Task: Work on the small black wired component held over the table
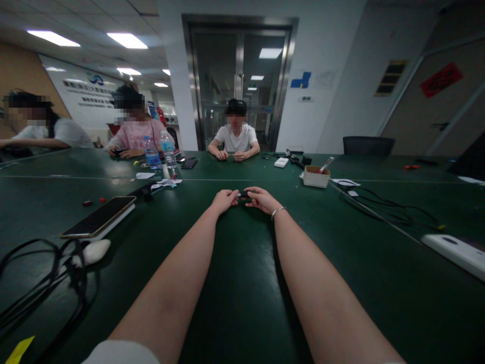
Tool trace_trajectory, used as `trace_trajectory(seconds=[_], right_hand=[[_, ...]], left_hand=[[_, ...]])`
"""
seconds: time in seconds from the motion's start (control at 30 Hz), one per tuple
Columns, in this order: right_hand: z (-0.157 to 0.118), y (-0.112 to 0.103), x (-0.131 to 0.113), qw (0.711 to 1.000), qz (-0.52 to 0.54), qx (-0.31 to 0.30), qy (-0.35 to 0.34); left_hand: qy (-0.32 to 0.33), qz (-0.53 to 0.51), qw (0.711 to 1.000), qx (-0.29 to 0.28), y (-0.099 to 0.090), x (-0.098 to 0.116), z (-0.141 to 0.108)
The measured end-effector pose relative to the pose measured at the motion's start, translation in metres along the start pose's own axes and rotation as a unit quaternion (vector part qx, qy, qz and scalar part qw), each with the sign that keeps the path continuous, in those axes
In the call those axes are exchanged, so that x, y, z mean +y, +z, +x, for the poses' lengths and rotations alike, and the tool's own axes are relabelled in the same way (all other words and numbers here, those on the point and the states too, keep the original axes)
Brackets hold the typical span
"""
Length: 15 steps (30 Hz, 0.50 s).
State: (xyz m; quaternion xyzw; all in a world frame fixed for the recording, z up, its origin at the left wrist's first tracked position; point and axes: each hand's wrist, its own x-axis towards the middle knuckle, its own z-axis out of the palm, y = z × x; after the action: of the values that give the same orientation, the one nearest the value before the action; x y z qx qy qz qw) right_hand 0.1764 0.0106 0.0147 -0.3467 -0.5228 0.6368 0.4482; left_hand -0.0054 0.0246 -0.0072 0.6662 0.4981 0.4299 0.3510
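Both my arms reach forward over the dark green table. My left hand and my right hand meet at the middle, fingertips close together. Between them is a small black object with what looks like a shiny, silvery part toward the left. Fingers of each hand are closed on it, the left at the silvery end and the right at the black end. It is too small and too covered for me to tell its kind. A silver bracelet circles my right wrist.
To the left lie a phone on a white box, tangled black cables and a white mouse-like object. Water bottles stand farther off. A small open box and a white power strip are right. Several people sit across.
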Motion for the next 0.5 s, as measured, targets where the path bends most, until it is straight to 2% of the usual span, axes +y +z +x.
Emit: trace_trajectory(seconds=[0.27, 0.5], right_hand=[[0.0022, -0.0015, 0.0022, 1.0, -0.012, -0.005, -0.01], [0.003, 0.0009, 0.0006, 1.0, -0.007, 0.015, 0.007]], left_hand=[[0.009, 0.034, 0.999, 0.0, -0.0002, 0.0014, -0.001], [0.012, 0.008, 1.0, 0.001, 0.0021, -0.0013, 0.0018]])
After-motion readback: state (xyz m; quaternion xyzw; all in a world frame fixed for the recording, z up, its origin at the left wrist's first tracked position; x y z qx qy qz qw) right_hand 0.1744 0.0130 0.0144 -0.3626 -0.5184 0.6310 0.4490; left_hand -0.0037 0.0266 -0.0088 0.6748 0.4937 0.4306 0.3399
